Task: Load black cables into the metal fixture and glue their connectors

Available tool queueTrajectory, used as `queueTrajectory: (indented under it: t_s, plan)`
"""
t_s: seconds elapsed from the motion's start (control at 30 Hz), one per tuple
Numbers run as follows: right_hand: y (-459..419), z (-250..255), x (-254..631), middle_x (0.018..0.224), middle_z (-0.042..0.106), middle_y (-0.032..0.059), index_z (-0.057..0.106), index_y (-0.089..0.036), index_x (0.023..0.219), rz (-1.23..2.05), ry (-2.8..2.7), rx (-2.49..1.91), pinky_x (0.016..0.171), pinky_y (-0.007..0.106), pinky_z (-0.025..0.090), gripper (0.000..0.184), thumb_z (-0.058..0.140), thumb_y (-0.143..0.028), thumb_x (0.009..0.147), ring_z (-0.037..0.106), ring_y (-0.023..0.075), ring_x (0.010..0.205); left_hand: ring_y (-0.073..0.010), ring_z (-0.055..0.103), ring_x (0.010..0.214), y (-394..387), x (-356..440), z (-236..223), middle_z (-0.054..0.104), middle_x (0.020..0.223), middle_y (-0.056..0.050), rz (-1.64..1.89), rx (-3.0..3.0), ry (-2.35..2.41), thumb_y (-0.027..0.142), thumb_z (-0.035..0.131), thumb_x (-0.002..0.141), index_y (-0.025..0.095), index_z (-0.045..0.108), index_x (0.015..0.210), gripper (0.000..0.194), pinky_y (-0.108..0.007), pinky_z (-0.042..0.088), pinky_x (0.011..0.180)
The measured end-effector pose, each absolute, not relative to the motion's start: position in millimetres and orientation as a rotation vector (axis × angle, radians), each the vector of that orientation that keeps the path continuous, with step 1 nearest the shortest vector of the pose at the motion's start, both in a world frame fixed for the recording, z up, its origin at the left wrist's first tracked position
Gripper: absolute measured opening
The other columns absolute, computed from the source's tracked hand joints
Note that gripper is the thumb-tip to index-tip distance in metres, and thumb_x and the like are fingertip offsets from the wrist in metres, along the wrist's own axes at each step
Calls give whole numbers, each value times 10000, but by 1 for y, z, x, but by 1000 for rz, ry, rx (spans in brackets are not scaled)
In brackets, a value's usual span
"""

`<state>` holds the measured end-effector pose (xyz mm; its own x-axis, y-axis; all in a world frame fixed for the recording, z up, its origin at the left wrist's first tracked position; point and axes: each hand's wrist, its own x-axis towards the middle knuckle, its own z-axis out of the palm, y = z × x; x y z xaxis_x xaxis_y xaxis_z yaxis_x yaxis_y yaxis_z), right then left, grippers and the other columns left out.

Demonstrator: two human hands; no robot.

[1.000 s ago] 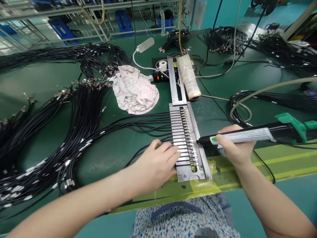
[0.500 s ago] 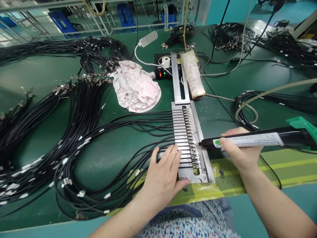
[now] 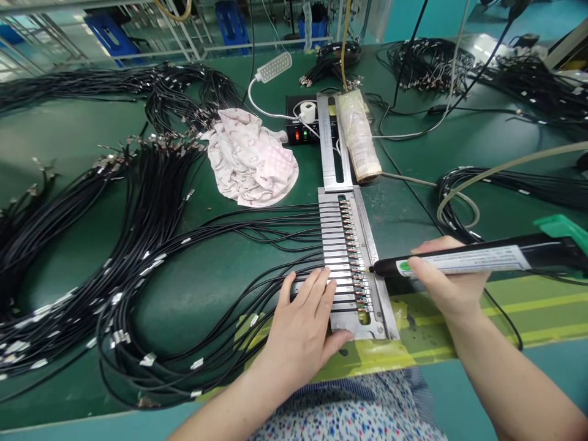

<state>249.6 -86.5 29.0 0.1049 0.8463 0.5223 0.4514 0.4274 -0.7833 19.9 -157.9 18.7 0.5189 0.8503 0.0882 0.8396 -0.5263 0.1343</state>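
Observation:
A metal fixture (image 3: 331, 211) lies in front of me, with black cables (image 3: 275, 211) entering its slots from the left. The cables' small bare connector ends (image 3: 353, 248) line up in a row along its right half. My left hand (image 3: 301, 324) rests flat across the lower cables and the fixture's left edge, fingers stretched and thumb apart. My right hand (image 3: 450, 278) is wrapped round a black dispensing syringe (image 3: 473, 257) with a white label and a green rear end. Its narrow tip points left at the connector row, just over the fixture; whether it touches a connector I cannot tell.
Big bundles of black cable (image 3: 151, 208) cover the table's left side. A crumpled pink-white cloth (image 3: 252, 159), a small lamp (image 3: 274, 67), a black power box (image 3: 301, 135) and a wrapped roll (image 3: 361, 141) stand behind the fixture. A pale hose (image 3: 514, 168) curves at the right.
The syringe tip has shifted very slightly down along the connector row. My left hand stays in place on the cables.

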Motion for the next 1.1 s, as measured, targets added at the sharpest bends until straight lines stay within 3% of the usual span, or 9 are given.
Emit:
queueTrajectory:
  t_s: [0.43,0.9,1.1]
  plan:
    - [-87,32,251,588,614,7,625,-285,694,434,-1553,-1210,414,337,460,114,694,-198,669,548,180,471,-286,351,1289,-157,19,19,389,1415,-136,251,2636,1469,521,339,910,100,442,1306,587,-536,215,1067]
    - [-85,28,252,624,622,1,632,-266,701,417,-1552,-1204,476,338,474,119,709,-191,649,567,178,519,-280,370,1282,-155,19,20,416,1397,-133,301,2629,1460,522,362,903,104,459,1283,573,-512,219,1076]
    - [-84,21,257,640,618,-13,647,-279,715,381,-1379,-1153,465,332,418,85,709,-258,660,540,169,526,-280,370,1279,-156,19,20,419,1392,-139,311,2616,1462,524,375,899,108,437,1303,583,-508,213,1080]
